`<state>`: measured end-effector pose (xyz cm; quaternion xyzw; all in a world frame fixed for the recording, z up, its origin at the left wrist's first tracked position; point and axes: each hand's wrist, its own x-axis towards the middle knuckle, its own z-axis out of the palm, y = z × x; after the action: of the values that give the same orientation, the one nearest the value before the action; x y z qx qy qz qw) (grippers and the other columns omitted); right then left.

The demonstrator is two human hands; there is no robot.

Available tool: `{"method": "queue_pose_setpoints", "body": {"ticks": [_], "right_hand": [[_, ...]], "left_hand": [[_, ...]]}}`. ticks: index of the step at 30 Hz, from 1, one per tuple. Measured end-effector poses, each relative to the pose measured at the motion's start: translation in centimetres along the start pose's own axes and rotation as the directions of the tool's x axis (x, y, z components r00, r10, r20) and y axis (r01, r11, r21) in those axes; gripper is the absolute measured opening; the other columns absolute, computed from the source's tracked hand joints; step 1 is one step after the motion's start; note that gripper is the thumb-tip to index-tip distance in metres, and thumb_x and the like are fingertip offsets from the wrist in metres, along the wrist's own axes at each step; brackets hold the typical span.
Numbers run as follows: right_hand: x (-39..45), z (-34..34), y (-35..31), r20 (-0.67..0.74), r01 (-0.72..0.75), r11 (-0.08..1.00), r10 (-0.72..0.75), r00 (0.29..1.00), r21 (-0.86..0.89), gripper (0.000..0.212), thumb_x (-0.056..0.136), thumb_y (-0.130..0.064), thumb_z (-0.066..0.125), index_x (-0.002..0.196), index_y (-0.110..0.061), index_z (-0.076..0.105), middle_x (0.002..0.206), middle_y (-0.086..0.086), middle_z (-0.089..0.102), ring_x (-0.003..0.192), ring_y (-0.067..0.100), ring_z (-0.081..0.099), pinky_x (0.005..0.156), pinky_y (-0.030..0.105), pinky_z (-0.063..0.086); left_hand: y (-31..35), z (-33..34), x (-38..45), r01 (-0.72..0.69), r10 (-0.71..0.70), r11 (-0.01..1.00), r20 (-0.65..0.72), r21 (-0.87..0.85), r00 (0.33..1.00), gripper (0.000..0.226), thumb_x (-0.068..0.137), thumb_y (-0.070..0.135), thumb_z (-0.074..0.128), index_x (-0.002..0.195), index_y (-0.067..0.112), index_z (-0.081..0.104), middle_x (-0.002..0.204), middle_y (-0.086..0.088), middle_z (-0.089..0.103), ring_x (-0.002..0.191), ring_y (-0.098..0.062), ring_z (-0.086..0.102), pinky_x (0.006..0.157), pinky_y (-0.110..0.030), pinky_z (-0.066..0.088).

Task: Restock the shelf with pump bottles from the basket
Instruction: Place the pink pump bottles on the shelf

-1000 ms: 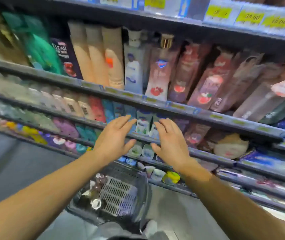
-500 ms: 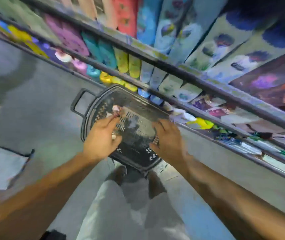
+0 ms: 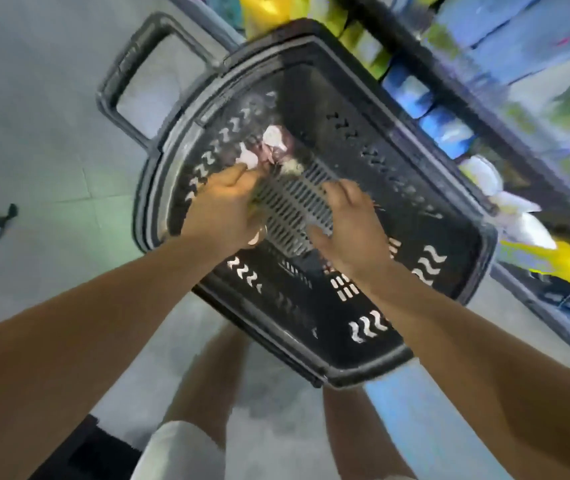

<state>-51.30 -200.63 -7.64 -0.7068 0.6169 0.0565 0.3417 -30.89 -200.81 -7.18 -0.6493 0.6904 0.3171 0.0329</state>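
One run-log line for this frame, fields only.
phase: reaching into basket | left hand: on pump bottles, grip unclear | right hand: open, empty | shelf: right

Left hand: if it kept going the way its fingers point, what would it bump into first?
Probably the pump bottles lying in the basket. The left hand points at them, fingers right beside them; blur hides any touch.

Pump bottles (image 3: 275,147): smeared by motion, pale pump heads showing, count unclear.
Left hand (image 3: 223,211): fingertips hidden among the bottles; grip unclear.
Right hand (image 3: 349,226): fingertips blurred against the basket (image 3: 363,370) floor.
Shelf (image 3: 505,109): cropped at right, labels unreadable.
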Motion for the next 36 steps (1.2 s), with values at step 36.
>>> {"method": "queue_pose_setpoints", "body": {"ticks": [36], "right_hand": [[-5.6,-11.1,-0.7,-0.243,0.034,0.982,0.013,0.970,0.187,0.029,0.083,-0.034,0.073,0.107,-0.018,0.068,0.093,-0.002,0.070,0.080,0.015,0.063,0.070,0.026,0.046]], "left_hand": [[7.0,-10.7,0.1,-0.106,0.092,0.989,-0.132,-0.103,0.987,0.031,0.086,0.006,0.058,0.115,0.010,0.066,0.108,-0.016,0.067,0.097,-0.036,0.064,0.083,-0.043,0.051]]}}
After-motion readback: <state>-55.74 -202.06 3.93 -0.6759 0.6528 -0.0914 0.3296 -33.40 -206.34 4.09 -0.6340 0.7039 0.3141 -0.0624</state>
